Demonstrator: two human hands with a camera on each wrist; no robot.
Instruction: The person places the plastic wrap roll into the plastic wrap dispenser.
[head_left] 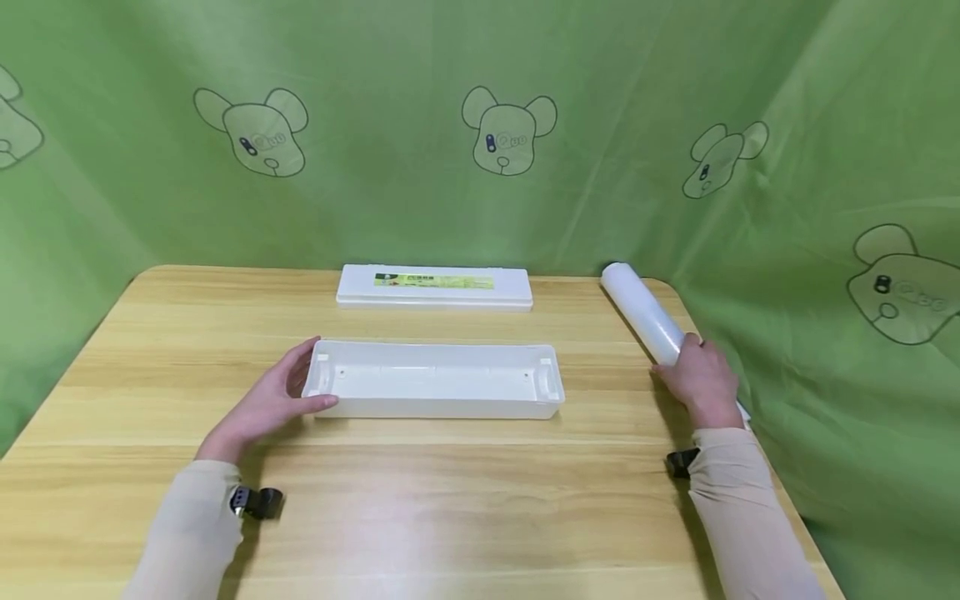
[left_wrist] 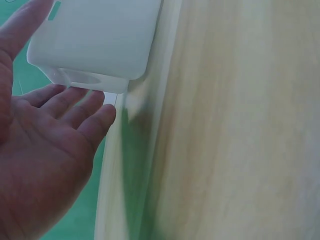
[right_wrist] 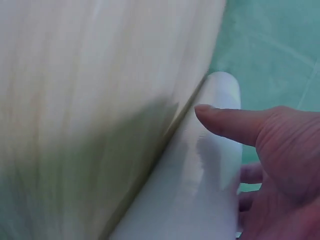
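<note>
A long white plastic box (head_left: 442, 407), its top uncovered, sits mid-table in the head view. My left hand (head_left: 272, 402) spans its left end, thumb along the front side and fingers at the back. From the left wrist, the box's end (left_wrist: 95, 40) shows between the thumb and fingers of that hand (left_wrist: 47, 135). Near the table's right edge lies a white roll of plastic wrap (head_left: 643, 312), slanted. My right hand (head_left: 701, 379) grips its near part. In the right wrist view the thumb lies over the roll (right_wrist: 185, 185), with fingers on its far side, partly hidden.
A white lid (head_left: 435, 298) with a green-yellow label lies at the back of the wooden table (head_left: 420, 500), behind the box. Green curtain (head_left: 390, 200) with mouse-like drawings hangs close along the back and right edges.
</note>
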